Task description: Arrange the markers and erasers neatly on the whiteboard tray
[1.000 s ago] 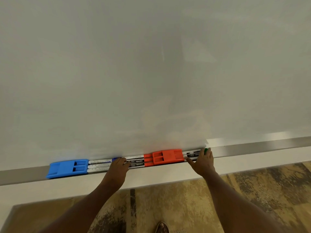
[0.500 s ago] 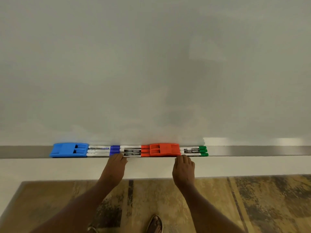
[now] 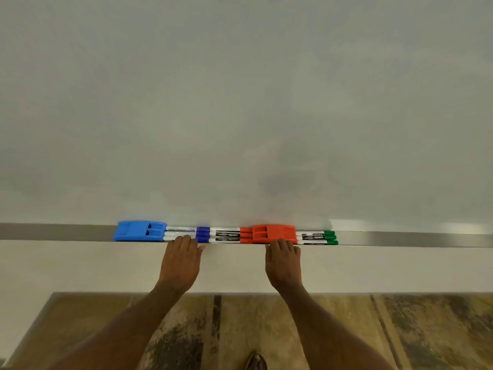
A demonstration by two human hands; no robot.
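Markers (image 3: 225, 234) partly hidden under red eraser (image 3: 274, 233); both hands (image 3: 181, 263) seemingly open, empty, fingertips on tray edge (image 3: 413, 239).

The person is showing two bare forearms, with no sleeves reaching into view and no watch, band or ring visible on either wrist or on the fingers. The left hand (image 3: 181, 263) and the right hand (image 3: 283, 263) are both ungloved. Near the bottom edge, the toe of a dark patterned shoe (image 3: 256, 361) is peeking into view.
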